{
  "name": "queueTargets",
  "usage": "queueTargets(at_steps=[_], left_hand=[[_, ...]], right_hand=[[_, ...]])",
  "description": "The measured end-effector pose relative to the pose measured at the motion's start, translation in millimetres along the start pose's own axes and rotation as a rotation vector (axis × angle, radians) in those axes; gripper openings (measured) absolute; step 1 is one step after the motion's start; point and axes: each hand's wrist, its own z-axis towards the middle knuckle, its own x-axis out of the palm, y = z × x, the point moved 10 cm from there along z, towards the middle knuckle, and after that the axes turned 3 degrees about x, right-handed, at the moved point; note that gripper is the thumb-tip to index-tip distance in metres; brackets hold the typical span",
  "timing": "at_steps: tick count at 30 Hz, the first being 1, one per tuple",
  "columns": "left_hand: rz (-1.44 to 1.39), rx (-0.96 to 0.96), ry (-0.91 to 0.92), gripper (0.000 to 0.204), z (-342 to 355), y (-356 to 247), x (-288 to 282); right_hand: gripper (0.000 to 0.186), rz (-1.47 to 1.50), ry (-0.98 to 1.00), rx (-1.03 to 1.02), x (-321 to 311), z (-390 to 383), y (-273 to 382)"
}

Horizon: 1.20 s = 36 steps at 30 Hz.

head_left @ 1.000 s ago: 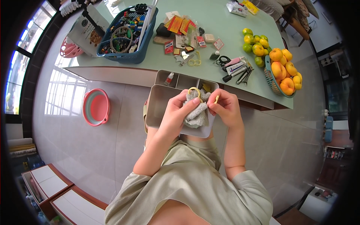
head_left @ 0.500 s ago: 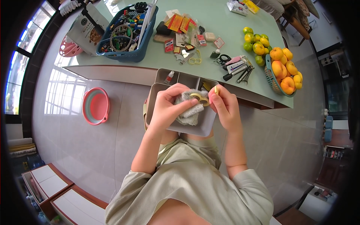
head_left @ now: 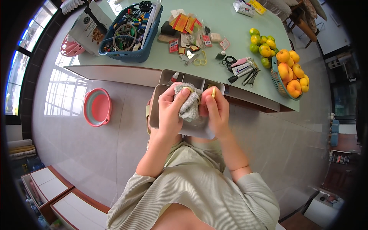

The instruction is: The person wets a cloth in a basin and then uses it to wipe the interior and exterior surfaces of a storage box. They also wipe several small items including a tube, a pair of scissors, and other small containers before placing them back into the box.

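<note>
Over a grey divided tray point(head_left: 205, 132) on my lap, my left hand point(head_left: 171, 105) is closed on a bunched grey cloth point(head_left: 189, 105). Under its thumb shows part of a yellow ring-shaped handle, pressed against the cloth. My right hand point(head_left: 217, 111) pinches a small yellow piece point(head_left: 213, 92) between thumb and fingers, right beside the cloth; its kind is unclear. A small bottle with a red label point(head_left: 174, 78) stands in the tray's far left compartment. The lower fingers of both hands are partly hidden.
The pale green table point(head_left: 168, 61) ahead holds a blue basket of building bricks point(head_left: 143, 55), small packets point(head_left: 188, 23), yellow-handled scissors point(head_left: 200, 59), black-handled scissors point(head_left: 229, 60), and a basket of orange fruit point(head_left: 284, 89). A pink basin point(head_left: 109, 111) stands on the floor at left.
Both hands have shifted, the right one leftward, closer to the left. The cloth now covers most of the yellow ring-shaped handles that showed before.
</note>
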Motion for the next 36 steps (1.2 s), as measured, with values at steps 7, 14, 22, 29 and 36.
queueTargets(at_steps=[7, 14, 22, 29, 36], left_hand=[[-0.208, -0.262, 0.138, 0.012, -5, 26, 21], [0.013, -0.138, 0.021, 0.009, -9, 24, 9], [0.571, 0.120, 0.095, 0.014, -3, -24, 10], [0.475, 0.095, 0.093, 0.017, -5, -14, 0], [0.364, 0.032, 0.030, 0.011, 1, -12, -11]], right_hand=[[0.023, 0.144, -0.254, -0.032, -16, -14, -14], [0.019, -0.244, -0.204, -0.208, -14, -8, 16], [0.028, 0.068, 0.126, 0.159, -2, 14, -2], [0.028, 0.068, 0.130, 0.216, 4, 12, -22], [0.033, 0.091, -0.040, 0.011, -13, 20, 1]])
